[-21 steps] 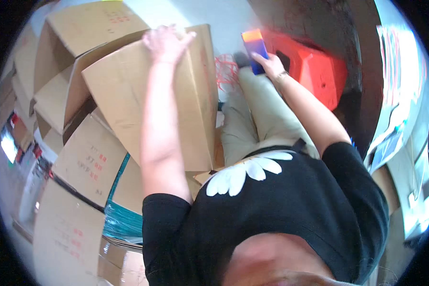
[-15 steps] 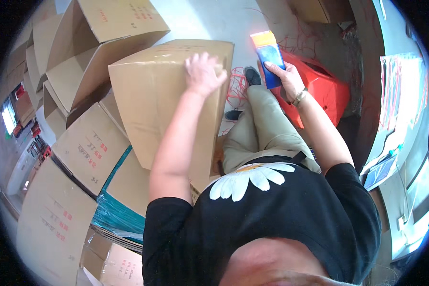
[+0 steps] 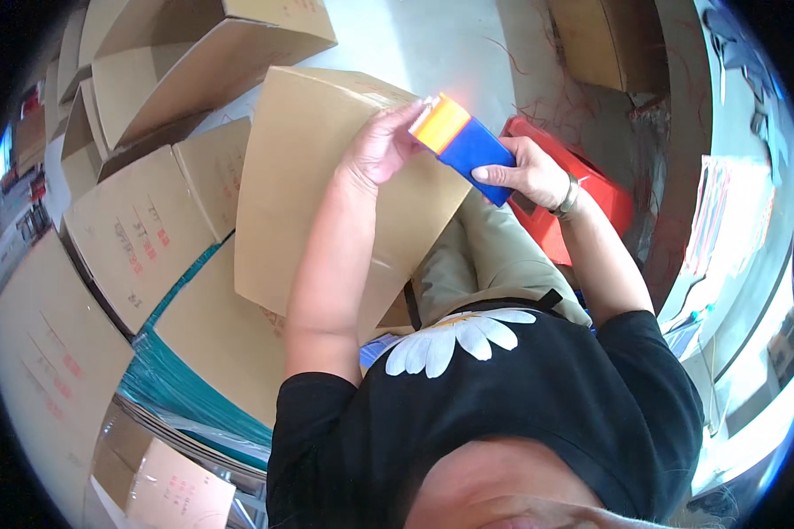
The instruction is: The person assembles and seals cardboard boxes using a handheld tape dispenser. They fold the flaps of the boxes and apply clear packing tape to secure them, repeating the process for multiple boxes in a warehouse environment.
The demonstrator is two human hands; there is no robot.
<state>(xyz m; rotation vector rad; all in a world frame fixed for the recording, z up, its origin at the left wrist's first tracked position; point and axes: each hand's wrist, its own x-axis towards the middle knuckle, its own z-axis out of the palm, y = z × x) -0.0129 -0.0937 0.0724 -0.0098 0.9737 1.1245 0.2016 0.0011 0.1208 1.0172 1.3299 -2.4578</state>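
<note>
My right hand (image 3: 534, 176) is closed around the blue part of a blue-and-orange boxy hand tool (image 3: 475, 145), its thumb across the near face. I cannot make out the tool's exact kind. At its pale-edged orange end, my left hand (image 3: 384, 145) has its fingers drawn together and touching that end. Both hands are above a large brown cardboard carton (image 3: 304, 203), which stands tilted before me, against my legs. The left forearm crosses over the carton and hides part of it.
Open cartons (image 3: 172, 62) stand at the far left, with printed cartons (image 3: 132, 229) nearer. Teal wrapping (image 3: 194, 388) covers a stack beside my left arm. Behind my right hand is a red plastic object (image 3: 591, 203). Papers (image 3: 732, 207) hang at the right.
My left hand has left the carton's top edge and come to the tool's orange end. The right hand has brought the tool lower and inward. The carton has turned and tilted.
</note>
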